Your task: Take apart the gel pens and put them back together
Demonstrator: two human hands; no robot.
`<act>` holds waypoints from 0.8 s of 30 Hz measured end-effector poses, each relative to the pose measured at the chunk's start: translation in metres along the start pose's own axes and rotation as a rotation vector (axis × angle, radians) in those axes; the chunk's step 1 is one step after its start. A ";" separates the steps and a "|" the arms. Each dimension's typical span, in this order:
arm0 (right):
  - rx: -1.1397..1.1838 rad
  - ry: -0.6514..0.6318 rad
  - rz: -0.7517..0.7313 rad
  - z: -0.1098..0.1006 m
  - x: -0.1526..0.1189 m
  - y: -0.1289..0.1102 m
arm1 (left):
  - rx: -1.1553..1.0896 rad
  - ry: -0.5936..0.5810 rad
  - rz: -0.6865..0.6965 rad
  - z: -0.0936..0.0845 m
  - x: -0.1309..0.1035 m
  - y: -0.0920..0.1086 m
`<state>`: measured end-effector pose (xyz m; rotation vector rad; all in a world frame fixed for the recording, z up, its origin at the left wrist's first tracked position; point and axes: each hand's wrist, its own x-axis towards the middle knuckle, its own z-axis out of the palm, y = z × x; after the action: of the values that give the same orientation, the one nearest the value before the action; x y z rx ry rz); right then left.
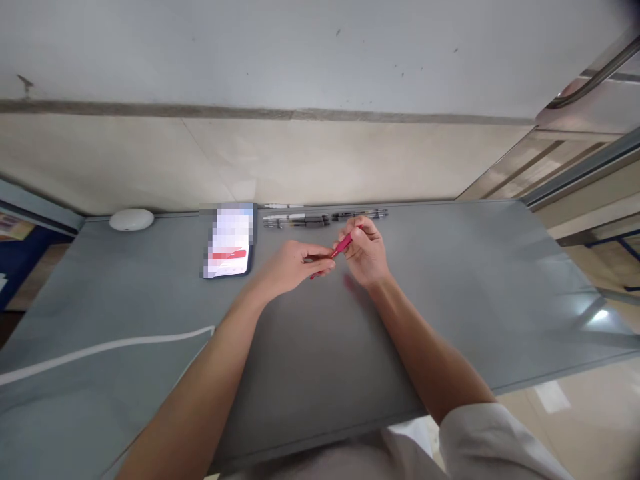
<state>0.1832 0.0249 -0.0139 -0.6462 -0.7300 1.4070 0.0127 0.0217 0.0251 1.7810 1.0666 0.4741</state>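
Note:
A slim red pen point(343, 245) is held between both hands, slanting from lower left to upper right above the grey table point(325, 373). My left hand point(300, 267) pinches its lower end between thumb and fingers. Around its upper part, my right hand point(367, 250) is closed, with the thumb on top. Just beyond the hands lie a clear pen with a dark grip point(297, 221) and another dark pen point(375, 214), partly hidden by the right fingers.
A phone point(231, 243) with a lit screen lies left of the hands. Farther left, a white rounded case point(131, 220) sits by the back edge. A white cable point(110, 347) crosses the table's left side. Behind the table rises a pale wall point(300, 157).

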 end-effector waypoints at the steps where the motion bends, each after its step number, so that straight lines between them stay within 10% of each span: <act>1: -0.013 -0.001 0.002 0.001 0.000 -0.001 | -0.010 0.022 -0.001 0.000 -0.002 0.000; 8: -0.114 0.019 -0.005 0.011 -0.002 -0.012 | -0.146 0.200 -0.006 0.012 -0.012 -0.004; 16: -0.638 -0.031 -0.116 -0.003 -0.019 -0.020 | -0.904 0.616 -0.013 0.035 0.000 -0.008; 24: -1.061 -0.061 -0.196 -0.001 -0.035 -0.017 | -1.153 0.710 0.037 0.055 0.011 0.005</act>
<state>0.1935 -0.0110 -0.0035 -1.2944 -1.5595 0.7767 0.0607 0.0006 0.0031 0.5860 0.8831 1.4569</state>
